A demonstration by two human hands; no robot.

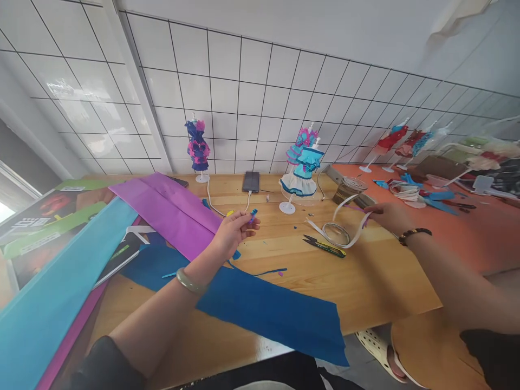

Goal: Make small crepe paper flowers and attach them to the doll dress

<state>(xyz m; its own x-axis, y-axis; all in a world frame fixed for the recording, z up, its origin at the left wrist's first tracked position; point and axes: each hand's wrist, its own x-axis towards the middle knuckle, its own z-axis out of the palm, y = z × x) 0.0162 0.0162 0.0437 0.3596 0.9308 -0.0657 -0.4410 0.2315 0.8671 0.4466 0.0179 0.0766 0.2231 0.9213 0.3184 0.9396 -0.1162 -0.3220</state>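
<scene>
My left hand (233,232), raised above the middle of the wooden table, pinches a small blue and purple piece (254,212) between thumb and fingers. Its exact kind is too small to make out. Further right, my right hand (388,216) is closed on a strip of white tape (359,232), which curls down to a tape roll (336,234) on the table. A bit of purple shows by those fingertips. Just in front of the roll lie yellow and black thread snips (324,246).
Dark blue (276,309), purple (170,211) and light blue (73,271) sheets spread across the left and front. Doll dresses on stands (197,146) (304,168) line the back, near a phone (251,181) with a cable. An orange table (439,233) adjoins on the right.
</scene>
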